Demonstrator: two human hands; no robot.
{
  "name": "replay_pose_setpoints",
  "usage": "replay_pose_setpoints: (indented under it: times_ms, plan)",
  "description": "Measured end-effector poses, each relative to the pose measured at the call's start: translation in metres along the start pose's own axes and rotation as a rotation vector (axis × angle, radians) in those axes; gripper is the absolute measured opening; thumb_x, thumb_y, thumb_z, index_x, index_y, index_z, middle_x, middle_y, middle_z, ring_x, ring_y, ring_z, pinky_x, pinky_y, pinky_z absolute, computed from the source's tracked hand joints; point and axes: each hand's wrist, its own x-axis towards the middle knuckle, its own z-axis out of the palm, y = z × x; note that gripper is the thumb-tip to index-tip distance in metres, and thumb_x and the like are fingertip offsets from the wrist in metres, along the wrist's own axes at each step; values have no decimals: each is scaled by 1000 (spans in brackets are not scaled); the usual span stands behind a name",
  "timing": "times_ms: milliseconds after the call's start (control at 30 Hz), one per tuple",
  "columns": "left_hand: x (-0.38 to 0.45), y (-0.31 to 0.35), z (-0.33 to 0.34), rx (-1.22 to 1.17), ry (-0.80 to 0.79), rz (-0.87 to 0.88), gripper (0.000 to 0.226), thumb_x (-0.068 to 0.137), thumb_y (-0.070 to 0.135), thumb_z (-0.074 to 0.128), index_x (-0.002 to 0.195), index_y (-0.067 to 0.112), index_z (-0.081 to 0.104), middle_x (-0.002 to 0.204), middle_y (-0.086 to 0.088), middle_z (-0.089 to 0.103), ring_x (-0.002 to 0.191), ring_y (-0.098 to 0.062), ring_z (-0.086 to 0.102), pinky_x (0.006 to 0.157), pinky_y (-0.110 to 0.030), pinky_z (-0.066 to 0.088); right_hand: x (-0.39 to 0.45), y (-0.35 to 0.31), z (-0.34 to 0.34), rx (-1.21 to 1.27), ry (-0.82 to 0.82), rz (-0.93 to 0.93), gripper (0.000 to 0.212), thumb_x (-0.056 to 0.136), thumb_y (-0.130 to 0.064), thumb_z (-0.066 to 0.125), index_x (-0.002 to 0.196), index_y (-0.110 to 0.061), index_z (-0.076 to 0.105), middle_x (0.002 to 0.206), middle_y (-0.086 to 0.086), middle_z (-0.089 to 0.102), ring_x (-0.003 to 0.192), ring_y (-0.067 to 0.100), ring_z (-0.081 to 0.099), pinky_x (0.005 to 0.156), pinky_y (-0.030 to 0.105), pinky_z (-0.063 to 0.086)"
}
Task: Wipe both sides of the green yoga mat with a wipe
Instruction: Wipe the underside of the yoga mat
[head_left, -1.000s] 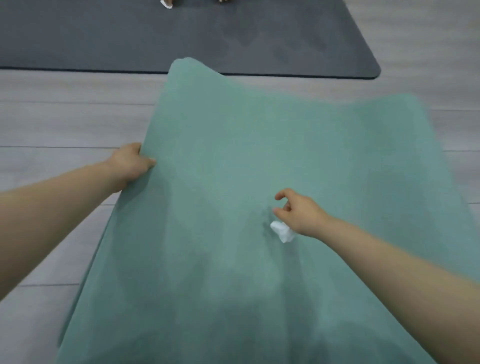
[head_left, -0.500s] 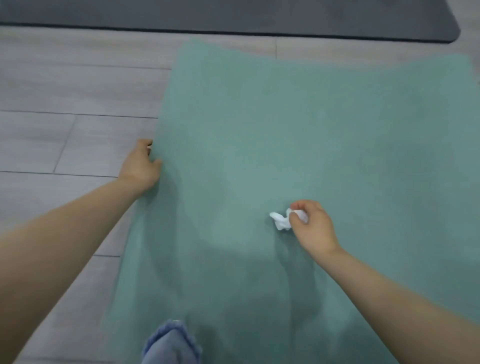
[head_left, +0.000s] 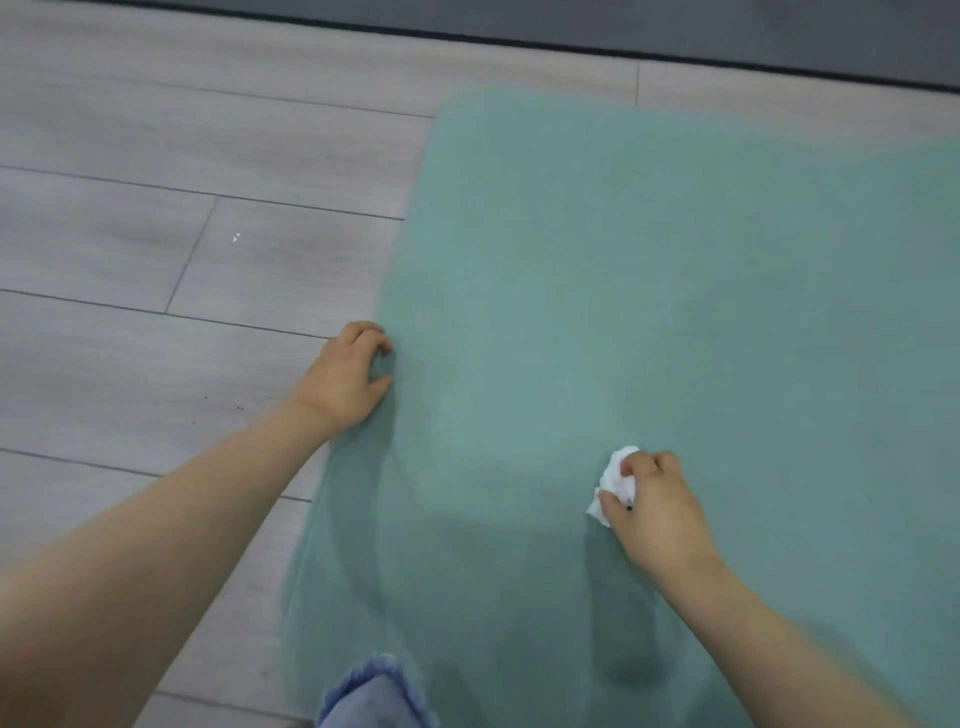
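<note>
The green yoga mat lies spread flat on the floor, filling the right half of the view. My left hand pinches the mat's left edge between curled fingers and thumb. My right hand sits over the mat's middle and grips a crumpled white wipe, which sticks out to the left of my fingers. Whether the wipe touches the mat cannot be told.
Grey wood-plank floor stretches to the left of the mat. A dark grey mat lies along the top edge. A frayed blue denim trouser hem shows at the bottom, at the mat's near edge.
The raised green mat has come down flat onto the floor. My left hand lowered with its edge. My right hand took firm hold of the wipe and moved slightly toward me.
</note>
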Motion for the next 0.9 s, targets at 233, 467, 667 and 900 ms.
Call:
replay_pose_setpoints:
  times_ms: [233,467,667,900]
  plan:
    - [4,-7,-8,-209,30,-113,48,89,-2,50,131,17,60,120,-1,62,91,-16,58,88,-21,41,55,-159,35,209,-72,-333,19,82,-9,62,100,-5,59,108,15,61,101,30,57,82,30,38]
    - [5,-26,-7,-554,87,-143,55,82,-12,37,117,27,56,103,9,69,92,-3,65,83,-13,45,69,-238,77,29,-208,-694,27,86,-4,54,113,-4,51,114,17,52,103,34,53,84,40,41]
    - [17,-32,-3,-626,153,-182,53,87,-14,33,115,26,54,103,14,70,95,9,62,89,-9,42,96,-182,47,-98,-138,-560,21,78,-13,60,99,-8,58,105,15,61,99,32,56,80,34,41]
    - [29,-36,-11,-574,99,-81,61,82,-15,35,104,38,56,98,13,71,96,-7,67,92,-15,45,77,-20,-38,-4,172,269,20,78,-17,68,87,-8,53,96,27,65,90,40,61,72,36,44]
